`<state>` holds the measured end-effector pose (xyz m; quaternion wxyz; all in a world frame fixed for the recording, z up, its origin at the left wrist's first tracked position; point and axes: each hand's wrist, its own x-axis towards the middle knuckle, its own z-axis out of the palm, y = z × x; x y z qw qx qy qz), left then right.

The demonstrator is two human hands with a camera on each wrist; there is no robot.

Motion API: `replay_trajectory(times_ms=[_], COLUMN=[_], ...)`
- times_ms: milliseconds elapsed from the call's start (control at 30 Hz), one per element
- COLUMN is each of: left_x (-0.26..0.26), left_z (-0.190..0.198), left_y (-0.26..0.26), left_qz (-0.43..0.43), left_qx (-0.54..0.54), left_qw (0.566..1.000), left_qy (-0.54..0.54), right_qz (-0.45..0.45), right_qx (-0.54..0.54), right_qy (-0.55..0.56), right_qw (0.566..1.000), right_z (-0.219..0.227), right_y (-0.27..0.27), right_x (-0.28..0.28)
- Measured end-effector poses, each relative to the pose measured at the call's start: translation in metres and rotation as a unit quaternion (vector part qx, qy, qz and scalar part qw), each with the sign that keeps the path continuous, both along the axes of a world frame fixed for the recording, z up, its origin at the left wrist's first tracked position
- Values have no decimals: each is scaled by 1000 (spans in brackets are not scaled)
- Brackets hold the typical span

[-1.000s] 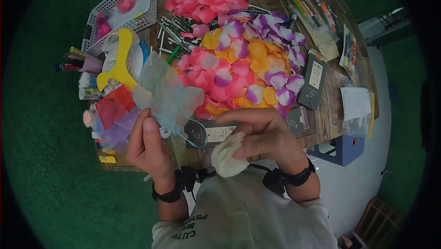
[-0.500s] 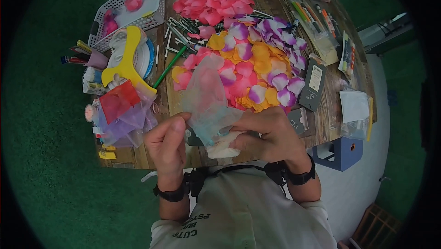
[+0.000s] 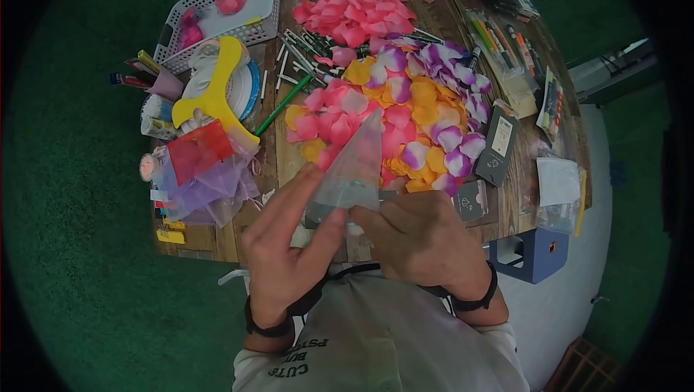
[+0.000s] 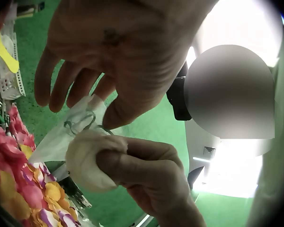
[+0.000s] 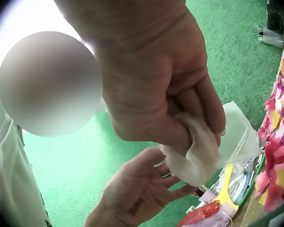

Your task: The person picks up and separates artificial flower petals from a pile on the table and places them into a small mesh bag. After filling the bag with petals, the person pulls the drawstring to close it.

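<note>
A pale sheer drawstring bag (image 3: pixel 350 164) stands between both hands in the head view, its pointed end toward the petals. My left hand (image 3: pixel 289 244) has it between thumb and fingers, the fingers fairly straight. In the left wrist view the thumb lies at the bag's (image 4: pixel 68 127) corded mouth. Thumb and fingers of my right hand (image 3: pixel 430 240) pinch a soft white folded wad (image 4: pixel 92 161) with layered edges, seen best in the wrist views. The wad (image 5: pixel 194 156) is right at the bag's mouth and overlaps it there. From the head it is mostly hidden behind the fingers.
Heaped pink, orange and purple-white petals (image 3: pixel 426 103) cover the middle of the table. Purple sheer bags (image 3: pixel 206 186), a red sheet (image 3: pixel 199 152), a yellow three-armed piece (image 3: pixel 220 95) and a white basket (image 3: pixel 271 16) are on the left. Dark boxes (image 3: pixel 497 147) and pen packs (image 3: pixel 499 45) lie right.
The left hand has brought the bag rightward to the white wad, and the bag now stands more upright. The left fingers have straightened. The right hand keeps its hold on the wad.
</note>
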<state>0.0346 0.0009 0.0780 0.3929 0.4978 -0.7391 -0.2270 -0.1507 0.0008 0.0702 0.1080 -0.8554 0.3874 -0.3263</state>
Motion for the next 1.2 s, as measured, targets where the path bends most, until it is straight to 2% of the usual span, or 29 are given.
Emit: replay_trajectory(times_ms=[67, 200, 267, 400, 500, 567, 600, 667, 700, 733, 800, 867, 933, 1033, 1100, 1200], left_x=[0, -2, -5, -8, -14, -15, -15, -16, -17, -19, -23, -27, -27, -29, -29, -28], left_z=[-12, -22, -22, -26, -26, -21, -23, -27, -27, -26, -24, -21, -17, -16, -16, -18], left_y=[-4, -9, -11, -15, -17, -17, -18, -21, -21, -21, -22, -21, -18, -16, -16, -12], left_qz=[16, 4, 77, 93, 99, 107, 110, 102, 99, 88, 73, 64, 34, -11, -25, -34], left_qx=[-9, -5, 17, -3, -42, -47, -45, -95, -95, -107, -122, -144, -125, -94, -84, -22], left_qw=[999, 997, 996, 992, 989, 983, 983, 980, 980, 979, 977, 973, 983, 993, 995, 999], left_qy=[-48, -74, -36, -84, -98, -140, -138, -144, -142, -150, -158, -167, -129, -70, -49, 1], right_qz=[17, 16, -12, -31, -54, -117, -115, -128, -139, -142, 12, 21, 32, -13, -31, -31], right_qx=[-6, 25, 11, 8, 9, 83, 84, 98, 181, 179, 132, 158, 185, 222, 260, 295], right_qy=[42, 50, 32, 10, -41, -138, -136, -298, -361, -360, -284, -281, -278, -301, -356, -387], right_qw=[999, 998, 999, 999, 998, 980, 980, 941, 904, 904, 950, 946, 942, 928, 897, 873], right_z=[0, -7, -14, -21, -16, -3, -2, 0, 7, 11, 15, 14, 9, -4, -11, -13], right_y=[2, 3, 3, 1, 3, 10, 12, 18, 26, 23, 13, 11, 8, 6, 6, 6], right_x=[1, -5, -5, -10, -18, -26, -31, -39, -37, -37, -37, -28, -20, -16, -16, -15])
